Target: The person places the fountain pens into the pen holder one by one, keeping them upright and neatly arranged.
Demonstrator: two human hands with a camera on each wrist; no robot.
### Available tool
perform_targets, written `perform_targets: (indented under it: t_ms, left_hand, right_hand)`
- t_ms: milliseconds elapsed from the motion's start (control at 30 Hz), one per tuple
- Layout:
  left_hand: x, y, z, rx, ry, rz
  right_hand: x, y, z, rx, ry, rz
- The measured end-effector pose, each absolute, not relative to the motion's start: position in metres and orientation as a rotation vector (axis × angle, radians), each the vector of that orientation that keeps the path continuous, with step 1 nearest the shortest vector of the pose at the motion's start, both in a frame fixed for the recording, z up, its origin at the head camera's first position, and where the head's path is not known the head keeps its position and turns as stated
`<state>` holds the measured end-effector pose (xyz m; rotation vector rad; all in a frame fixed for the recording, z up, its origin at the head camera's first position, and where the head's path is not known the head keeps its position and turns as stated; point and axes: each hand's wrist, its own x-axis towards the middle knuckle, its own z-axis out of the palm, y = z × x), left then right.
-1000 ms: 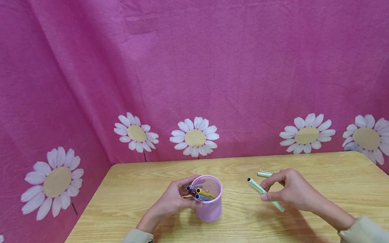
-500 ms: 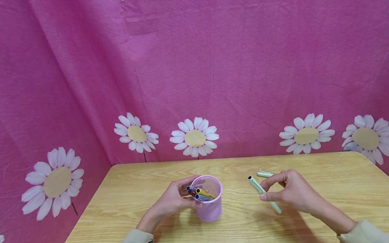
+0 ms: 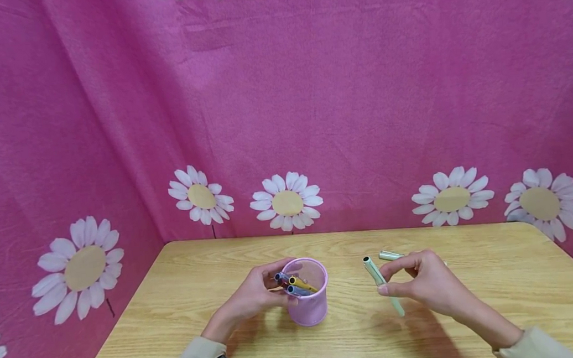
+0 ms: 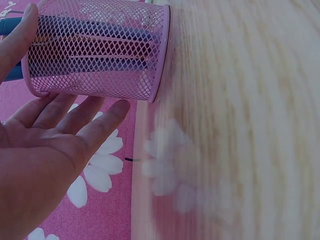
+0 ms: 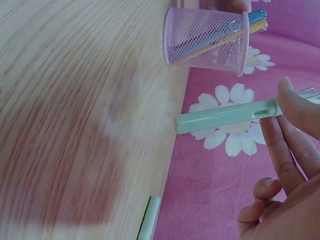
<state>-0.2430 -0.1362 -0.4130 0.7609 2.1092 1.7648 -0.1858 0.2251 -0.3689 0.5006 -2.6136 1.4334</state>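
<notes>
A pink mesh cup (image 3: 308, 309) stands upright on the table, holding several pens, among them a yellow pen (image 3: 303, 285). My left hand (image 3: 254, 293) holds the cup's left side by the rim, thumb in front and fingers behind; the left wrist view shows the fingers (image 4: 92, 122) along the mesh (image 4: 95, 50). Right of the cup, my right hand (image 3: 430, 282) pinches a light green pen (image 3: 374, 271) between thumb and fingers. In the right wrist view this pen (image 5: 225, 116) is off the tabletop, its lower end pointing toward it.
Behind my right fingers a second light green pen (image 3: 389, 255) lies on the wooden table (image 3: 212, 256); the right wrist view shows it (image 5: 149, 217) too. A pink curtain (image 3: 282, 118) with white daisies hangs behind and to the left.
The pinched green pen has swung more upright and shifted slightly left with my right fingers. My left hand and the cup have stayed in place.
</notes>
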Motion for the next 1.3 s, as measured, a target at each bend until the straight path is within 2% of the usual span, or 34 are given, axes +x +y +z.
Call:
perform_targets:
  t_ms: [1300]
  left_hand:
    - [-0.241, -0.135, -0.41, 0.71, 2.096, 1.784]
  right_hand:
    - [-0.179, 0.2, -0.356, 0.469, -2.473, 1.687]
